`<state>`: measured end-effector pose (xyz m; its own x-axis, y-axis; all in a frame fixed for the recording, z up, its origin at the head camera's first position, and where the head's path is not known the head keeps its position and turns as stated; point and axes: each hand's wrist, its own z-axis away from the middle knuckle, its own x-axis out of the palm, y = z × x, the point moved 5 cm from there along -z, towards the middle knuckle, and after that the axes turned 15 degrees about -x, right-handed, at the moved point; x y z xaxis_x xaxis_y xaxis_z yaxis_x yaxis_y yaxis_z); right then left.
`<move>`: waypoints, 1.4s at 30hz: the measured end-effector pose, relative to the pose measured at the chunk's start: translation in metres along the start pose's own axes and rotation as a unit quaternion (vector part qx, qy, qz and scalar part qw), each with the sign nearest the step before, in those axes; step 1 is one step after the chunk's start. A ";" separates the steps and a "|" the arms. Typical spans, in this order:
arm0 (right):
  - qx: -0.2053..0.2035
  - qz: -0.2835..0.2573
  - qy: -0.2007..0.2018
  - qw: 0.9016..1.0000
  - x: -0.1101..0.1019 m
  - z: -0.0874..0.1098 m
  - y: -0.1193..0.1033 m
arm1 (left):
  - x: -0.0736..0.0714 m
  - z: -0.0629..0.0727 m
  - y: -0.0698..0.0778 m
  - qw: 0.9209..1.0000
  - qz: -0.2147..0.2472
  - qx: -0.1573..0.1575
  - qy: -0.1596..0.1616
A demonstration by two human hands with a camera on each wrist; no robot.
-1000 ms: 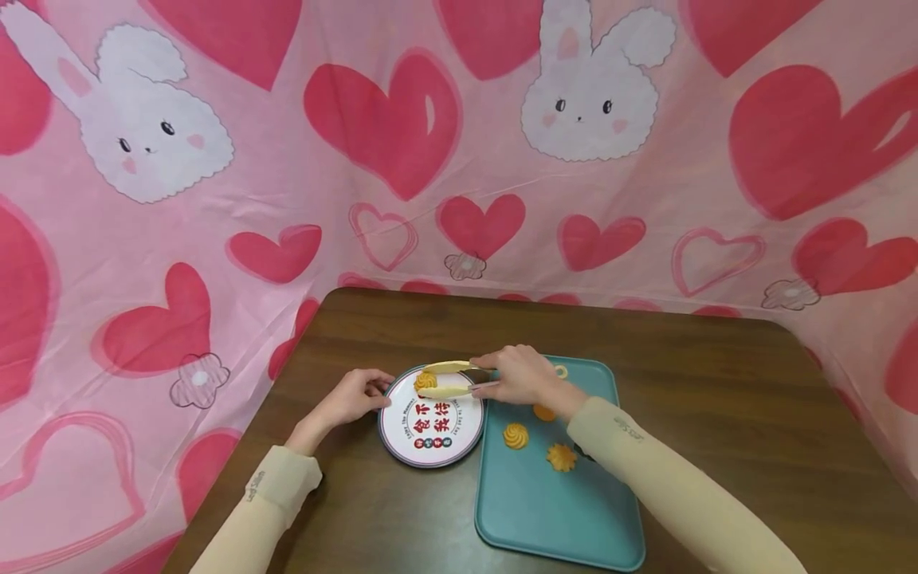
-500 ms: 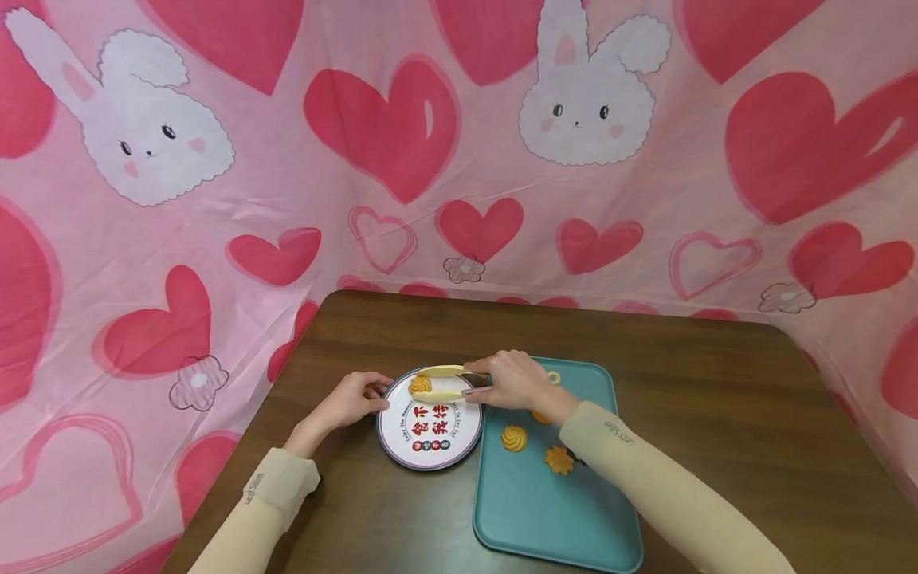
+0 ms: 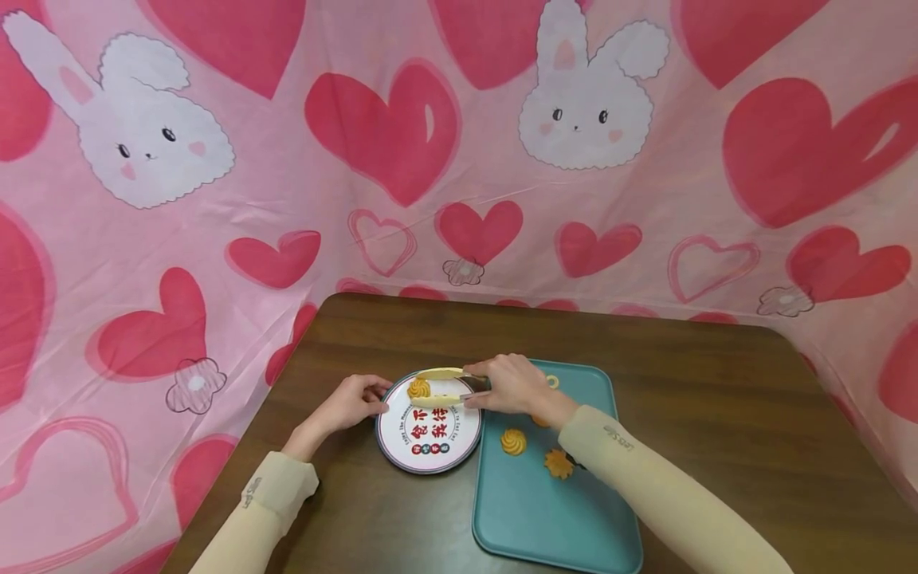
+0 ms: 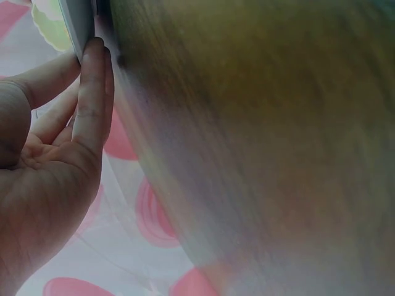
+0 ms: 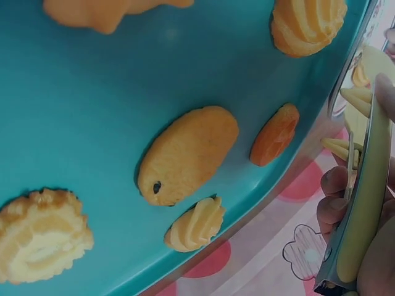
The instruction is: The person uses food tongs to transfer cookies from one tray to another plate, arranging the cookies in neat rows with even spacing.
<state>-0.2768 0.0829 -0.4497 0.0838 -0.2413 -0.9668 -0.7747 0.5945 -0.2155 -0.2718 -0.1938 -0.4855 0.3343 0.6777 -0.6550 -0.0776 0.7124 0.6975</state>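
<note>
On the white plate (image 3: 459, 446) with red lettering, a swirled cookie (image 3: 419, 388) lies near the far left rim. My right hand (image 3: 512, 384) grips yellow-tipped tongs (image 3: 439, 401), whose two arms stand apart on either side of that cookie. Whether the tips touch it, I cannot tell. In the right wrist view the tongs (image 5: 367, 203) run along the palm, tips spread. My left hand (image 3: 351, 401) holds the plate's left rim; the left wrist view has thumb and fingers pinching the plate edge (image 4: 77, 24).
A teal tray (image 3: 552, 518) lies right of the plate, under my right forearm. It bears several cookies, among them a swirled one (image 3: 513, 442), a star-shaped one (image 3: 559, 463), a ring (image 3: 552, 382) and an oval one (image 5: 188, 157). A heart-patterned cloth (image 3: 387, 135) hangs behind the wooden table (image 3: 681, 383).
The tongs and the cookie have shifted slightly left over the plate, and the tong arms have spread a little, baring more of the cookie. My left hand stays at the rim.
</note>
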 end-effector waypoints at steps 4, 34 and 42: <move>-0.003 0.010 0.001 1.000 -0.002 0.001 -0.002 | 0.001 0.000 0.000 1.000 0.002 -0.003 0.000; 0.094 -0.003 0.106 0.990 -0.062 0.095 0.046 | 0.000 -0.001 -0.002 1.000 0.014 0.015 -0.004; 0.112 0.013 0.115 0.987 -0.067 0.127 0.060 | -0.001 0.001 -0.001 1.000 0.014 0.011 -0.005</move>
<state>-0.2498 0.2324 -0.4152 -0.0986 -0.3773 -0.9208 -0.6150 0.7505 -0.2417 -0.2712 -0.1951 -0.4857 0.3423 0.6949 -0.6324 -0.0664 0.6892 0.7215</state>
